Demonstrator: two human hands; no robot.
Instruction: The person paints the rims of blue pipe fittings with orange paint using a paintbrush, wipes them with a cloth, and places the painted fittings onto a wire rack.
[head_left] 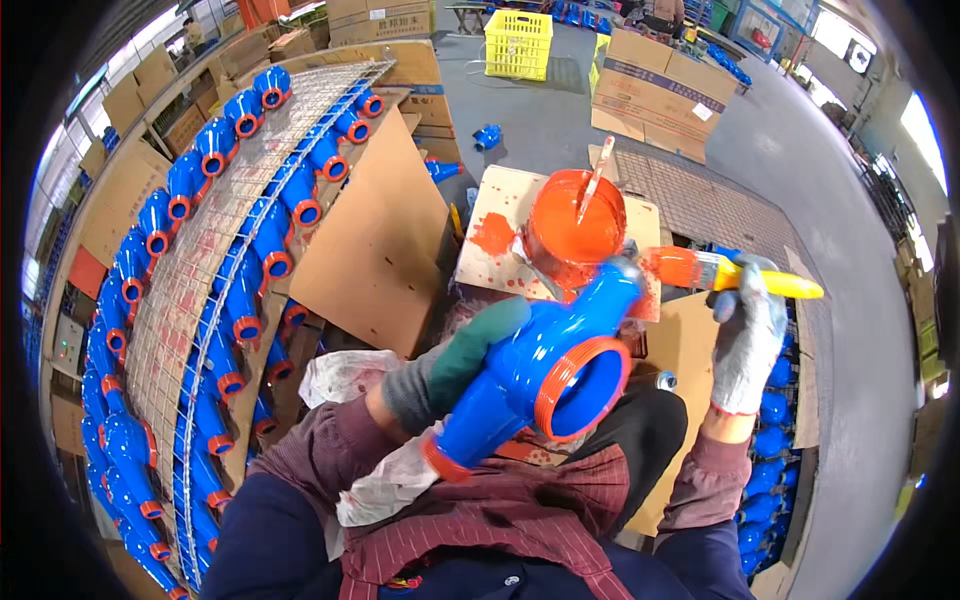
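Observation:
A glossy blue Y-shaped pipe fitting [500, 390] is tilted over my lap, its wide threaded mouth and lower end ringed in orange-red. My left hand [455, 360], in a grey and green glove, is closed round its left side. In a whitish glove, my right hand [750, 335] grips a paintbrush [790, 285] by its yellow handle. The brush's orange-red bristles sit close to the fitting's narrow upper end; whether they touch I cannot tell. Just beyond is a paint bucket [531, 258] of orange-red paint, with a second brush [597, 178] standing in it.
The bucket rests on a paint-spattered board [510, 185]. Left, a wire-mesh rack [170, 285] carries rows of blue fittings with orange-red ends. A cardboard sheet [375, 240] leans beside it. More blue fittings [770, 440] lie at right. Ahead are a yellow crate [518, 45] and a carton [655, 95].

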